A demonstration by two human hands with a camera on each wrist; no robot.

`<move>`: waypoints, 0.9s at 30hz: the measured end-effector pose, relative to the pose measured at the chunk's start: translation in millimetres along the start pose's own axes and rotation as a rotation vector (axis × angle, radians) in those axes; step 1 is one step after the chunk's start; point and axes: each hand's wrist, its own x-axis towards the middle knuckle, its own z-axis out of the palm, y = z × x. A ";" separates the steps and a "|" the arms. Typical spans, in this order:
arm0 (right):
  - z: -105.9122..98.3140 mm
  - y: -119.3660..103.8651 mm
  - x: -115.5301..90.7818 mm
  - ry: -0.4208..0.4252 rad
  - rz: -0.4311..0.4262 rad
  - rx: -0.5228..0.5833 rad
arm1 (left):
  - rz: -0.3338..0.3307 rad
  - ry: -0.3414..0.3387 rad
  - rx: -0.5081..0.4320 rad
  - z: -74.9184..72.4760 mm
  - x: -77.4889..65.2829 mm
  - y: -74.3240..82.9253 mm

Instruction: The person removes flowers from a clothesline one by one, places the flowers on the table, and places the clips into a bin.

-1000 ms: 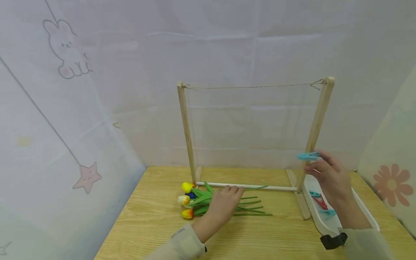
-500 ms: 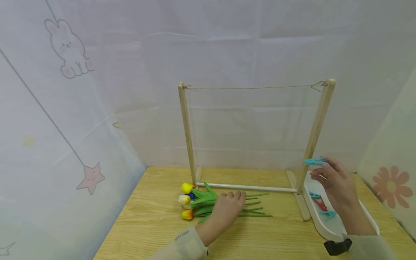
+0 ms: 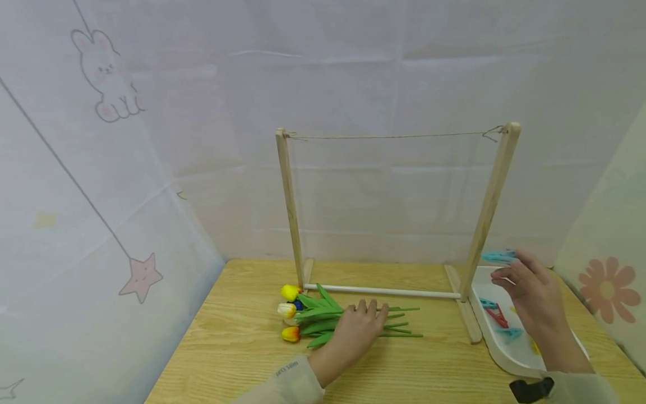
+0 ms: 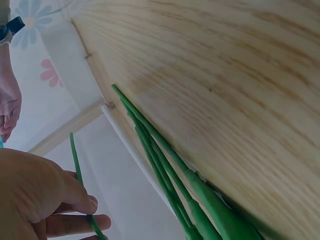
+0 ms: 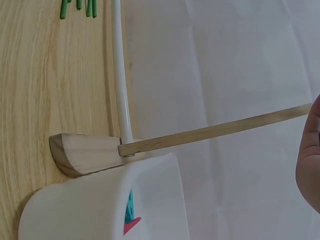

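Observation:
Several artificial tulips [image 3: 323, 327] lie on the table, yellow, white, blue and orange heads to the left and green stems to the right. Over the stems is my left hand [image 3: 353, 335]; in the left wrist view its thumb and fingers pinch one green stem [image 4: 76, 159], apart from the other stems [image 4: 165, 172]. My right hand [image 3: 540, 294], raised above the white tray, pinches a light-blue clothespin [image 3: 498, 256] at its fingertips. Only an edge of that hand shows in the right wrist view, and the clothespin is out of sight there.
A wooden frame [image 3: 488, 221] stands at the back, with a string [image 3: 388, 136] across its top and a white rod [image 3: 383, 290] low down. At right, the white tray [image 3: 497, 356] holds a red clothespin [image 3: 498, 316], blue ones and something yellow. Printed cloth hangs behind.
My right hand has moved right and down with the clothespin. My left hand has shifted slightly right and toward me, and the pinched stem has come nearer the others.

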 end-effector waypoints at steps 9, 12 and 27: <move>-14.4 -6.3 -14.5 0.037 0.032 -0.022 | 0.008 -0.001 -0.010 2.0 0.3 2.7; -19.9 -10.4 -20.0 0.066 0.054 -0.010 | 0.010 -0.012 -0.015 1.8 1.0 3.2; -43.8 -27.2 -46.8 0.202 0.113 -0.080 | 0.005 -0.003 0.001 8.3 3.6 9.2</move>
